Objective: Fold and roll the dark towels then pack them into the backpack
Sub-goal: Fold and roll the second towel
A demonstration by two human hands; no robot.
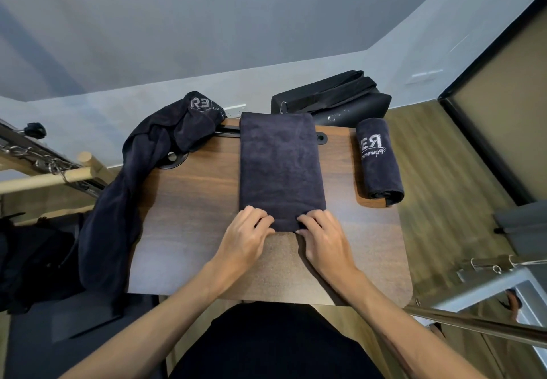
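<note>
Here the folded towel (281, 168) stretches straight away from both hands, its long axis running from its near short edge toward the backpack (331, 99) beyond. The left hand (245, 233) pinches that near edge at its left corner, fingers curled onto the cloth; the right hand (322, 235) does likewise at the right corner. Both are equally close, so the roll would likely start here.

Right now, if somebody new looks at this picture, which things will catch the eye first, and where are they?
First, the folded dark towel lying lengthwise at the middle of the wooden table, with the left hand and right hand gripping its near edge. Next, a rolled towel sits at the table's right edge, and a crumpled towel drapes over the left edge.
</note>
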